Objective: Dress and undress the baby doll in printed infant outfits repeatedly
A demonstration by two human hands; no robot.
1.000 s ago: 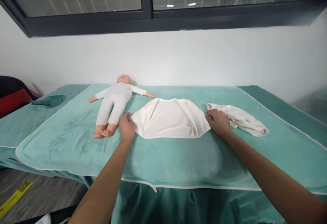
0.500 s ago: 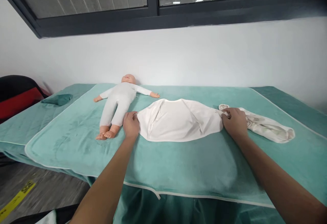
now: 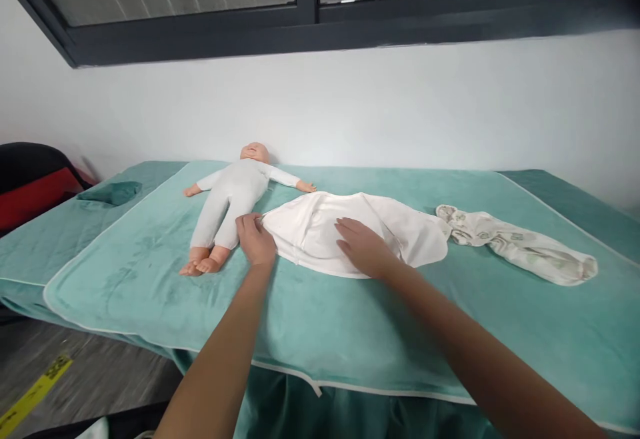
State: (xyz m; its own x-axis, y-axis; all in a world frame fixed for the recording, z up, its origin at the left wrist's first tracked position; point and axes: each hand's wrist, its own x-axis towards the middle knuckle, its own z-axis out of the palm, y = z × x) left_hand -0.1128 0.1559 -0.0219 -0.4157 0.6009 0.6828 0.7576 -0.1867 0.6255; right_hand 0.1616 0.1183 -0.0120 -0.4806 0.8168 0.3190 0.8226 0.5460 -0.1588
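A white baby garment lies spread just below the middle of the view, on the green-covered surface. Taking that garment as the clock's centre, the left hand is at nine o'clock, its fingers curled in at the garment's edge; I cannot tell whether that grip pinches any cloth. The right hand rests on the garment slightly toward five o'clock, its grip loose and spread, fingers extended over the fabric and closed on nothing. At ten o'clock lies a baby doll on its back, one hand just beside the garment's upper edge. At three o'clock a rumpled printed white cloth meets the garment's end; whether they are joined is unclear.
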